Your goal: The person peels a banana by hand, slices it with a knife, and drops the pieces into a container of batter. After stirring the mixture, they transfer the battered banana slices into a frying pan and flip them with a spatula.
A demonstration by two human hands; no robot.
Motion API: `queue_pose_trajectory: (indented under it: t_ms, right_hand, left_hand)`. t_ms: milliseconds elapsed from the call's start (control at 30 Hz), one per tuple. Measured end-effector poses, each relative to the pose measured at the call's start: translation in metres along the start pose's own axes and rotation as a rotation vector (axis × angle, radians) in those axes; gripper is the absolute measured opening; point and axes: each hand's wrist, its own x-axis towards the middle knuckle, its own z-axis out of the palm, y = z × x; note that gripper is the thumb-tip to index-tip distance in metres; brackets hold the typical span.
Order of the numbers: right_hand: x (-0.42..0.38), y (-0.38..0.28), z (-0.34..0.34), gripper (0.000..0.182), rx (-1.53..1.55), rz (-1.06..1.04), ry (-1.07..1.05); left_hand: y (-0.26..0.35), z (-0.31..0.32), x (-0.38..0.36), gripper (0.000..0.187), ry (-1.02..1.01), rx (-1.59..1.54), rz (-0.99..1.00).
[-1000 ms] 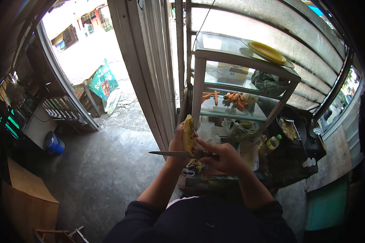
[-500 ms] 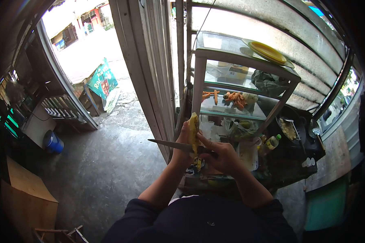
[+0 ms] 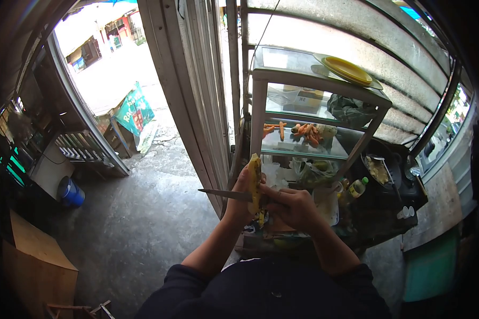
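An upright yellow banana (image 3: 254, 181) with dark-spotted peel is gripped by my left hand (image 3: 239, 202), whose fingers wrap it from the left side. My right hand (image 3: 295, 207) is closed on a knife (image 3: 223, 194); the handle is mostly hidden in the fingers. The blade points left and crosses at the banana's middle, passing by my left hand. My right fingertips touch or nearly touch the banana's right side. A loose strip of peel hangs at its lower end.
Ahead stands a glass display case (image 3: 324, 80) holding orange fried food (image 3: 307, 133), with yellow plates (image 3: 348, 70) on top. A capped bottle (image 3: 357, 187) and a pan (image 3: 377, 170) of food are at the right. A blue bucket (image 3: 71, 191) sits on the floor at left.
The knife handle has turned and the blade sits slightly lower and farther right. The banana is a little lower in view. Both hands keep their hold.
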Motion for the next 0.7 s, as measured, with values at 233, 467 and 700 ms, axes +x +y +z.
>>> queue_pose_trajectory:
  t_ms: [233, 467, 700]
  right_hand:
    - [0.001, 0.000, 0.008, 0.053, 0.048, -0.033, 0.125]
    - [0.003, 0.003, -0.009, 0.060, -0.005, -0.022, 0.001]
    - [0.002, 0.005, 0.000, 0.068, 0.009, -0.043, 0.085]
  left_hand:
    - [-0.011, -0.001, 0.000, 0.054, 0.004, 0.056, 0.045]
    - [-0.002, 0.005, -0.007, 0.058, -0.070, 0.029, -0.009]
    - [-0.005, 0.002, -0.010, 0.061, -0.024, 0.061, -0.020]
